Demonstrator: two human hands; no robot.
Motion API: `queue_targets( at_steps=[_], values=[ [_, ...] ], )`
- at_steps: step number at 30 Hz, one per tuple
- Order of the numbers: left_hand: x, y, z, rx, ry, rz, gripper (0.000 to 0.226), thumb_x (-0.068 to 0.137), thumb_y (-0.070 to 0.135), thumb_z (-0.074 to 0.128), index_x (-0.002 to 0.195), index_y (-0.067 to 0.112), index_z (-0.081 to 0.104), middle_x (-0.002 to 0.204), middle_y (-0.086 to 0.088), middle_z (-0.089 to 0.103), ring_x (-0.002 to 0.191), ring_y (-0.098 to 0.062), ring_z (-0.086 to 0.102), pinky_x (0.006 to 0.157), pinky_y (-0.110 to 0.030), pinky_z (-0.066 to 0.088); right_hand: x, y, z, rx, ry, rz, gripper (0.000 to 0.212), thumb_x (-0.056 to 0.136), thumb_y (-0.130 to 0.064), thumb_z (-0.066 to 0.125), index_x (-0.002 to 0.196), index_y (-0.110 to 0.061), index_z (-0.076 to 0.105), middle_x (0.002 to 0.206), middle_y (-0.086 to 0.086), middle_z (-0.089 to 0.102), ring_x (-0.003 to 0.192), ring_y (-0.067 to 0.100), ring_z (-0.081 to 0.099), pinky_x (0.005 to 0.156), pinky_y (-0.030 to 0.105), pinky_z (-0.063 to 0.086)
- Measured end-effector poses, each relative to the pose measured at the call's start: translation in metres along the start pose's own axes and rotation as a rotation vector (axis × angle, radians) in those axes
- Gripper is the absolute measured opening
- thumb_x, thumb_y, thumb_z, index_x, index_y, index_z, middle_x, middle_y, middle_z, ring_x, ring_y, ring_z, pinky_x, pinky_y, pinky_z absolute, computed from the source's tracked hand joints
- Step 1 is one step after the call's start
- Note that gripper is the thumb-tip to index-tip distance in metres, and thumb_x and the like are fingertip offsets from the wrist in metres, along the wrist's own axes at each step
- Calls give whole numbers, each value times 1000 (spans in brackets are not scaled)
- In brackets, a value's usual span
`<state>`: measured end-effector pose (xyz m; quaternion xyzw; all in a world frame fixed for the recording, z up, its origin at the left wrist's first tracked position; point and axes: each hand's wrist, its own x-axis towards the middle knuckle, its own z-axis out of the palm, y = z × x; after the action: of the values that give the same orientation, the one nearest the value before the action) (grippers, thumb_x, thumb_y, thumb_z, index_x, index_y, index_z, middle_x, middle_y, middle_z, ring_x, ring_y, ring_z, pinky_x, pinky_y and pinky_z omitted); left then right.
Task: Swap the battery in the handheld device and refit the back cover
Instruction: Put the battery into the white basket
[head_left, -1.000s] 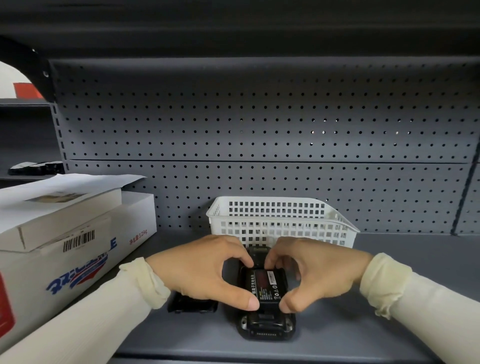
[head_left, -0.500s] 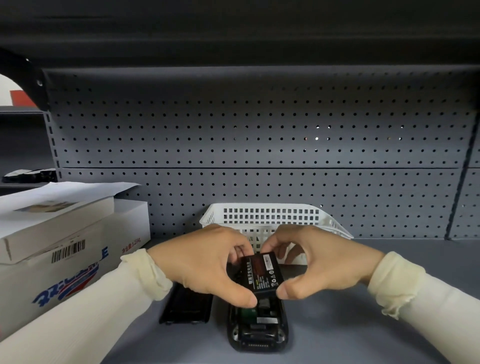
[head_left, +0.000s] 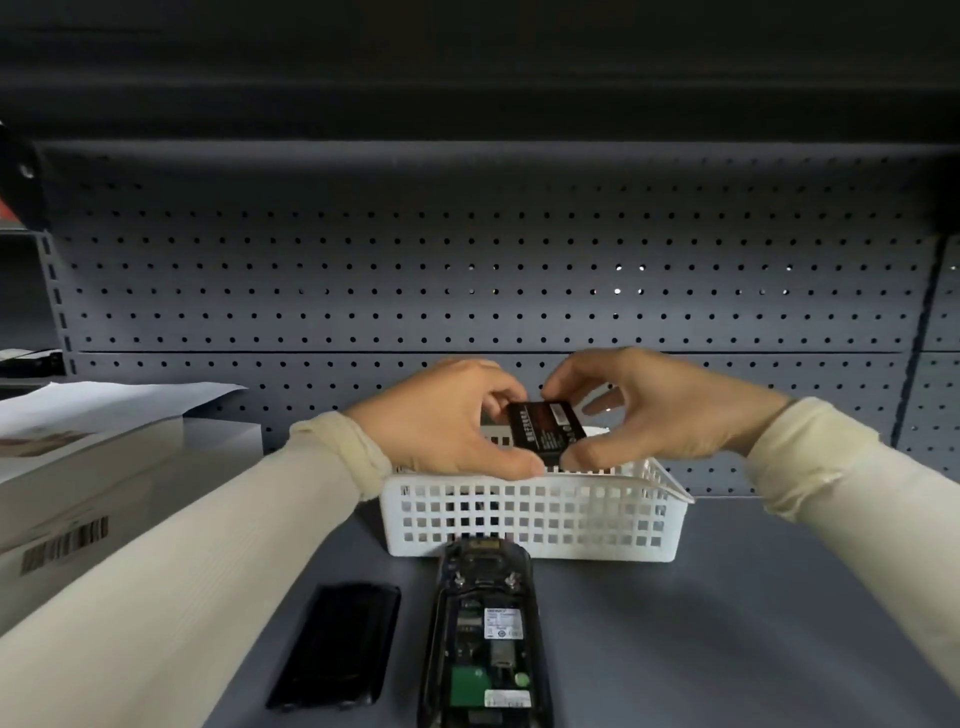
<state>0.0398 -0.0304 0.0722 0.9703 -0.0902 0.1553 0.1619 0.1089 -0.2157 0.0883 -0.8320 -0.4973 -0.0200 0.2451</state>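
Note:
A black battery with a red-and-white label is held in the air above the white basket. My left hand pinches its left edge and my right hand its right edge. The black handheld device lies face down on the grey shelf in front of the basket, its battery bay open with a green board and white stickers showing. The black back cover lies flat to the left of the device.
White cardboard boxes with barcodes are stacked at the left, under my left sleeve. A grey pegboard wall closes the back and an upper shelf hangs overhead. Bare grey shelf lies right of the device.
Both hands have lifted the battery out of the device and carried it up and back over the basket. The bay is now exposed, and the view has tilted down.

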Motion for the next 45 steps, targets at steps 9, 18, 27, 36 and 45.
queue_targets(
  at_steps=[9, 18, 27, 36, 45],
  values=[
    [31, -23, 13, 39, -26, -36, 52, 77, 48, 64, 121, 23, 51, 121, 6, 58, 111, -7, 55, 92, -28, 46, 33, 44, 11, -15, -42, 139, 45, 69, -29, 75, 108, -17, 56, 103, 2, 66, 97, 18, 62, 88, 32, 52],
    [29, -45, 16, 47, -96, -109, 23, 82, 38, 63, 96, 20, 64, 87, 12, 64, 85, -4, 61, 68, -14, 44, 44, 73, 34, -110, -289, 323, 46, 72, -40, 71, 112, -22, 57, 106, -12, 62, 98, 9, 59, 87, 20, 46],
    [27, -55, 20, 63, -224, -187, 27, 80, 36, 66, 100, 17, 65, 88, 7, 65, 76, -9, 61, 75, -27, 52, 48, 72, 43, -258, -419, 308, 16, 81, -27, 64, 90, -33, 52, 94, -16, 57, 84, 4, 53, 66, 12, 39],
    [31, -59, 24, 69, -378, -285, 25, 81, 27, 65, 106, 23, 64, 92, 8, 69, 87, -16, 65, 86, -32, 52, 53, 77, 51, -376, -485, 309, 9, 90, -18, 43, 90, -25, 48, 76, -15, 47, 64, 3, 41, 60, 17, 35],
    [42, -61, 27, 235, -446, -279, 22, 87, 29, 56, 103, 19, 68, 74, 17, 57, 63, -3, 50, 70, -23, 45, 52, 71, 39, -364, -340, 268, 26, 84, -22, 56, 111, -21, 57, 116, -3, 60, 100, 16, 55, 89, 27, 45]
  ],
)
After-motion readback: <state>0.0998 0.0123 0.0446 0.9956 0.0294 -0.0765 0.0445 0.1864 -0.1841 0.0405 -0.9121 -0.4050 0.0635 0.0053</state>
